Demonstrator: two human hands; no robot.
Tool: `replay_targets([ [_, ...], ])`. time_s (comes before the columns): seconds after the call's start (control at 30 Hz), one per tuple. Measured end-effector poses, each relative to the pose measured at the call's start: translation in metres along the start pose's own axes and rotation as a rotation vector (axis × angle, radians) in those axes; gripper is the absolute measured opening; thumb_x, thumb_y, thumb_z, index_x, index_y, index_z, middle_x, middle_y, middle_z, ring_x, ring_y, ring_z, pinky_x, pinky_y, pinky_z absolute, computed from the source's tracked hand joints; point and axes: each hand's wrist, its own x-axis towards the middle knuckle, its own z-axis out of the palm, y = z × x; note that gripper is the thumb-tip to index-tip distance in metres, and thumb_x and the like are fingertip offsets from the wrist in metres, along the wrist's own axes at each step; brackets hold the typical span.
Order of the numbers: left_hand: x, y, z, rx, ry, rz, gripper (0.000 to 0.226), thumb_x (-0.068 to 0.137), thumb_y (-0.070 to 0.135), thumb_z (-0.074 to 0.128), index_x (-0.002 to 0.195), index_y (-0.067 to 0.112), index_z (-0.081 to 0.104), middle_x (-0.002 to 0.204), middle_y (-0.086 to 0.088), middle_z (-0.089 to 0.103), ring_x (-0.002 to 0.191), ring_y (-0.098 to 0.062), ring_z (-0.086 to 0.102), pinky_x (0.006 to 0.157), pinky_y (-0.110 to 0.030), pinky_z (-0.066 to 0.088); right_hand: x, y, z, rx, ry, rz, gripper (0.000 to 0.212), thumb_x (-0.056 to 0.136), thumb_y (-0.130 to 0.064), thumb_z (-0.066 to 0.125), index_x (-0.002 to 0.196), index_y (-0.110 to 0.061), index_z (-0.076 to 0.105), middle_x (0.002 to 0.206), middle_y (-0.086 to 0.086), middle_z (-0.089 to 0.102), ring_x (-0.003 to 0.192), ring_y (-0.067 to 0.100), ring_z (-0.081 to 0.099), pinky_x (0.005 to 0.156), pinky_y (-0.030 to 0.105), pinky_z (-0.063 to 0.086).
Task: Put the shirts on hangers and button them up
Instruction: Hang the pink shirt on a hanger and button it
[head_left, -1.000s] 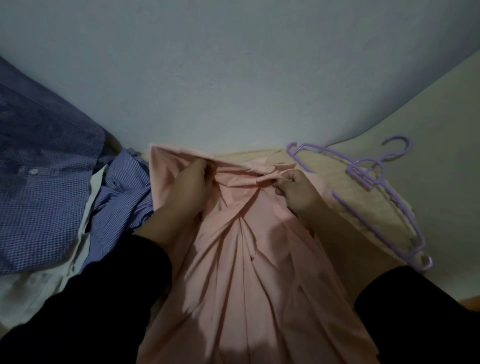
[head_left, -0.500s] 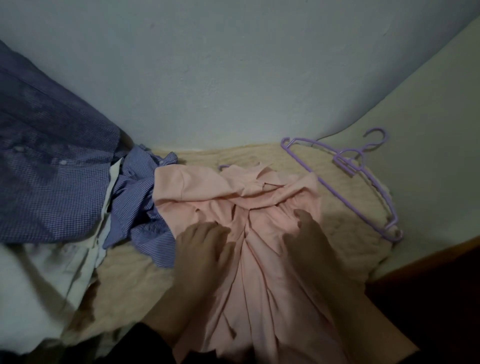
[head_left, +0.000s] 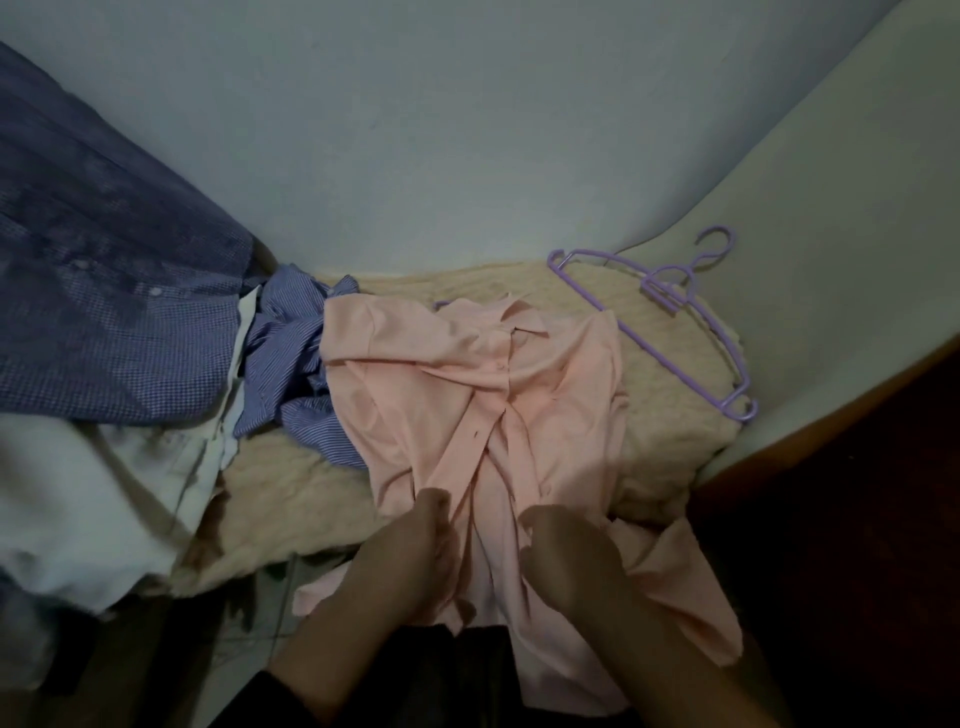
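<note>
A pink shirt (head_left: 441, 384) lies front-up on a cream blanket (head_left: 670, 410), its collar toward the wall and its lower part hanging over the near edge. A purple tip of a hanger (head_left: 441, 305) peeks out at its collar. My left hand (head_left: 415, 561) grips the left front placket low on the shirt. Beside it, my right hand (head_left: 566, 556) grips the right front edge. The front between my hands is unbuttoned. Spare purple hangers (head_left: 691, 322) lie on the blanket to the right.
A crumpled blue striped shirt (head_left: 291, 358) sits left of the pink one. A dark blue checked shirt (head_left: 104, 291) hangs at far left above white cloth (head_left: 78, 499). The wall stands close behind, and a wooden edge (head_left: 831, 415) runs at right.
My hands left the collar and slid down the shirt front toward me. They now grip the two front edges near the bottom. The view has shifted back and down.
</note>
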Motion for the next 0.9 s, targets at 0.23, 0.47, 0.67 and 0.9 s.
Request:
replay_targets([
  [0.23,0.022,0.018,-0.015,0.104,0.097,-0.262,0.037,0.086,0.049,0.054,0.115,0.026,0.052,0.105,0.005,0.063,0.096,-0.019,0.062,0.077,-0.032,0.047,0.02,0.002,-0.016,0.295,0.215,-0.018,0.025,0.096,-0.023,0.047,0.088,-0.011,0.067,0.091,0.006,0.066,0.081,0.017,0.057,0.069,0.023,0.038],
  [0.47,0.097,0.026,0.005,-0.11,0.144,-0.209,0.036,0.09,0.026,0.056,0.125,0.017,0.052,0.114,-0.003,0.062,0.103,-0.02,0.057,0.084,-0.032,0.045,0.078,-0.009,-0.044,0.906,0.294,0.19,0.021,0.096,-0.012,0.046,0.105,-0.004,0.064,0.079,0.013,0.063,0.058,0.023,0.064,0.043,0.025,0.048],
  [0.67,0.108,0.008,0.024,-0.15,0.069,-0.271,0.052,0.075,0.023,0.072,0.12,0.019,0.047,0.104,0.0,0.059,0.095,-0.019,0.056,0.078,-0.033,0.046,0.106,-0.013,-0.042,1.13,0.015,0.289,0.019,0.098,-0.008,0.041,0.102,-0.002,0.059,0.077,0.007,0.057,0.065,0.025,0.058,0.055,0.031,0.057],
  [0.9,0.103,0.008,0.026,-0.312,0.156,-0.382,0.035,0.08,0.02,0.064,0.109,0.026,0.046,0.081,0.008,0.059,0.072,-0.01,0.057,0.066,-0.028,0.048,0.119,-0.008,-0.026,0.969,0.125,0.27,0.022,0.089,-0.016,0.058,0.068,-0.02,0.056,0.069,0.006,0.062,0.064,0.025,0.061,0.067,0.041,0.056],
])
